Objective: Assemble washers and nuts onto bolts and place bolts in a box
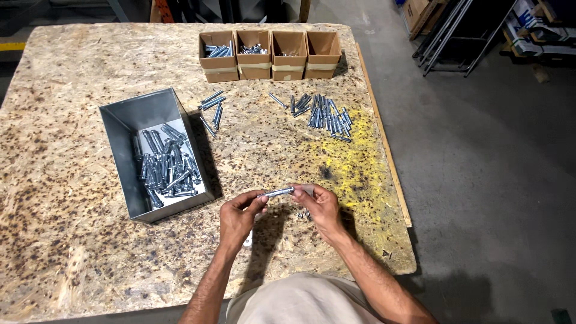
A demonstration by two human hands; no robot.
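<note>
— What's around the hands on the speckled chipboard bench (72,198)?

— Loose silver bolts (327,115) far right, a few more (211,108) mid-bench, small nuts (303,214) just beneath the hands.

— Containers?

— Grey sheet-metal bin (123,129) left, heaped with bolts; four brown cardboard boxes (270,55) far, two showing bolts.

— And the piece in hand?

— Long silver anchor bolt (277,192), nearly level, left-right, near edge: left hand (239,217) pinches one end, right hand (320,206) closed on the other.

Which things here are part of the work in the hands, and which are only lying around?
In use: bolt held between left hand and right hand; metal bin of bolts; loose bolt pile; four cardboard boxes.

Lying about: metal frames on the floor.
</note>
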